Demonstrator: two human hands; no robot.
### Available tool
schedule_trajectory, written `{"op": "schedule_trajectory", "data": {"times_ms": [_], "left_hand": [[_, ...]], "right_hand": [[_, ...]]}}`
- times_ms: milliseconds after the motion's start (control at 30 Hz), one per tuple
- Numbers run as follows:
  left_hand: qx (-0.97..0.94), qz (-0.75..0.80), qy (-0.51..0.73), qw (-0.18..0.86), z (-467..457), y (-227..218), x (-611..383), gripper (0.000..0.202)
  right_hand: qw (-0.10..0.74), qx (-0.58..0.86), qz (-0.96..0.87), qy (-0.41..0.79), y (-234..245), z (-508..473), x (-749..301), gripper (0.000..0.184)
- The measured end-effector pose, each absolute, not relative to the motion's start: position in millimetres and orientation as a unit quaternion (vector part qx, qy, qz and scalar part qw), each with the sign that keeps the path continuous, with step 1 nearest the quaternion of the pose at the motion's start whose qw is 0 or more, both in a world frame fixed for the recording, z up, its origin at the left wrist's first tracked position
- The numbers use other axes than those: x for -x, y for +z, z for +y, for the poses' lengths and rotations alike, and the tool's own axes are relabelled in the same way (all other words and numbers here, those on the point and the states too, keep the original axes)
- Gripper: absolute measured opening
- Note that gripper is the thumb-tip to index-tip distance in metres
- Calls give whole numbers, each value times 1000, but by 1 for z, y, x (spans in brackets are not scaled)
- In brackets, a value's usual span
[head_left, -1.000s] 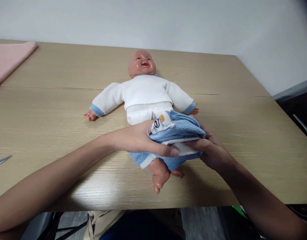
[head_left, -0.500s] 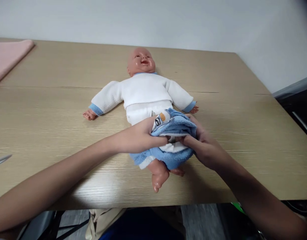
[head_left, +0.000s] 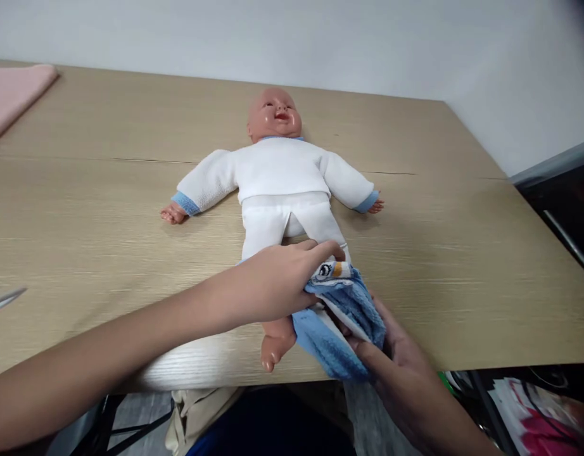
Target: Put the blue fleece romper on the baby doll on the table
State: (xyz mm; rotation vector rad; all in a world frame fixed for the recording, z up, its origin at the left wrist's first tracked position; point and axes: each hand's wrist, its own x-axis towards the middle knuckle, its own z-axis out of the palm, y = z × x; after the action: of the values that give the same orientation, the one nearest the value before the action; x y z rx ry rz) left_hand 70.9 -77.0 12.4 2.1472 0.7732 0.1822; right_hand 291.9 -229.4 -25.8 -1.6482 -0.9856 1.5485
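Left hand point(head_left: 285, 278) and right hand point(head_left: 401, 358) are both clutching the blue terry trousers point(head_left: 327, 348) in a nearly closed grip, at the baby doll's point(head_left: 285, 168) five o'clock, where bunched cloth could be snagging a hidden foot!

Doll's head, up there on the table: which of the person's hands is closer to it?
Left. The left hand is at the upper edge of the blue garment, closer to the doll's head; the right hand holds the garment lower down, farther away.
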Motion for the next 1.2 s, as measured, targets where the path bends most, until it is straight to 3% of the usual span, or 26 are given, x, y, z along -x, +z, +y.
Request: {"op": "schedule_trajectory", "data": {"times_ms": [100, 200, 300, 400, 533, 767, 1000, 1200], "left_hand": [[-864, 300, 71, 398, -79, 7, -71, 66], [-867, 304, 61, 391, -79, 5, -71, 59], [-879, 305, 59, 361, -80, 4, -74, 59], [-900, 299, 68, 309, -83, 2, -78, 60], [-898, 294, 83, 316, -82, -4, -79, 63], [-850, 210, 125, 466, -68, -17, -72, 96], [-791, 149, 143, 576, -59, -4, -66, 92], [-761, 127, 149, 618, -48, -3, -59, 95]], "right_hand": [[355, 651, -421, 522, -31, -235, -289, 59], [376, 658, -539, 368, -30, -232, -289, 35], [381, 654, -621, 205, -32, -227, -290, 33], [387, 655, -634, 141, -39, -223, -293, 29], [411, 660, -602, 184, -49, -223, -293, 28], [482, 602, -555, 310, -62, -232, -277, 33], [575, 509, -514, 383, -58, -222, -269, 39], [546, 512, -551, 370, -46, -209, -280, 38]]}}
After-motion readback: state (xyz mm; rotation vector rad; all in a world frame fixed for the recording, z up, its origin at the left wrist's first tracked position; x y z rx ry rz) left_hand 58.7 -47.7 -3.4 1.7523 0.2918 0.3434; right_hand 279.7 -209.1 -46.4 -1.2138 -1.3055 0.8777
